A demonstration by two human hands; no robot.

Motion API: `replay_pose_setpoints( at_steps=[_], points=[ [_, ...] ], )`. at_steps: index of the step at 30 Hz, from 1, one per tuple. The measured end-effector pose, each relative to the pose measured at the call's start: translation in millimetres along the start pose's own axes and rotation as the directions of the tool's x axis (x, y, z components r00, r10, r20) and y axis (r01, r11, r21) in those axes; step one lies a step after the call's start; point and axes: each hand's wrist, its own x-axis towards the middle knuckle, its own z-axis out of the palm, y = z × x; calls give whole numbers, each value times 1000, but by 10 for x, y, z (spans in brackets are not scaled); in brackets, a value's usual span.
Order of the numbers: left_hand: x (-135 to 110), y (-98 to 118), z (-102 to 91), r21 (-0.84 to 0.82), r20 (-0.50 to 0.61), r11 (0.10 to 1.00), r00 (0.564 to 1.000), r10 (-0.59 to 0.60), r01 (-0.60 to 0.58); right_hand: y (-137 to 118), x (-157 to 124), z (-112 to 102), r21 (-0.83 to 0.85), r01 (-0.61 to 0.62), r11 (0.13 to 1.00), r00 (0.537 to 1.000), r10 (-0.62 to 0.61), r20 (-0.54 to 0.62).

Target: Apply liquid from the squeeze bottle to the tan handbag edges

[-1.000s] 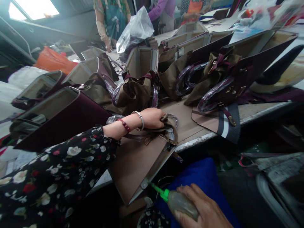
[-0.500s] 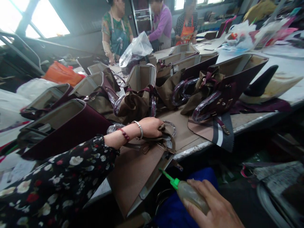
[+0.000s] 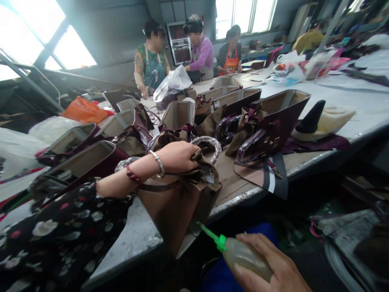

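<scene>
My left hand (image 3: 178, 157) is closed on the gathered lining at the mouth of a brown handbag (image 3: 170, 211). That bag hangs tilted over the front edge of the table, and its handle (image 3: 212, 144), wrapped in clear plastic, loops up behind my fingers. In my right hand (image 3: 270, 259), at the lower right, lies a squeeze bottle (image 3: 244, 257) with a green nozzle. The nozzle tip points up and left, close to the lower side of the handbag. Whether it touches the bag, I cannot tell.
Several unfinished maroon bags (image 3: 282, 117) with brown linings stand across the table (image 3: 343, 87). A pale block with a black cone (image 3: 311, 117) sits at the right. White plastic bags (image 3: 18, 150) and an orange bag (image 3: 83, 109) lie left. Three people (image 3: 153, 65) work behind the table.
My left hand has raised the handbag's mouth, so the bag hangs more upright. The bottle has shifted slightly left and down in view. My view has tilted up a little.
</scene>
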Motion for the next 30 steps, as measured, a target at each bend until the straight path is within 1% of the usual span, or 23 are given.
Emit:
replay_pose_setpoints(
  at_steps=[2, 4, 7, 9, 13, 17, 20, 22, 25, 30],
  points=[
    [-59, 31, -147, 42, -51, 999, 999, -20, 23, 8, 12, -53, -10, 64, 998, 994, -65, -90],
    [-105, 63, -224, 87, -103, 995, 994, -39, 48, 30, 33, -89, -20, 102, 995, 981, -104, -162],
    [-149, 109, -201, 150, -137, 985, 989, -64, 84, 76, 62, -96, -12, 98, 995, 975, -99, -200],
    [-171, 125, -132, 167, -147, 981, 986, -77, 102, 100, 73, -65, 2, 66, 998, 979, -65, -191],
    [-215, 113, -19, 145, -161, 981, 981, -104, 128, 122, 107, 35, 31, 8, 999, 989, -4, -150],
    [-273, 83, 9, 128, -158, 983, 981, -113, 134, 130, 213, 111, 26, -46, 999, 995, 48, -87],
    [-329, 78, 30, 117, -158, 984, 981, -112, 131, 146, 301, 148, -35, -93, 995, 994, 91, -60],
    [-373, 74, 61, 98, -165, 988, 981, -105, 122, 152, 333, 164, -70, -113, 991, 993, 111, -32],
    [-445, 53, 132, 54, -194, 994, 978, -81, 93, 143, 344, 164, -60, -118, 991, 993, 119, 8],
    [-580, 14, 257, 9, -277, 1000, 960, -25, 29, 115, 337, 150, -37, -132, 991, 991, 132, -8]
  ],
)
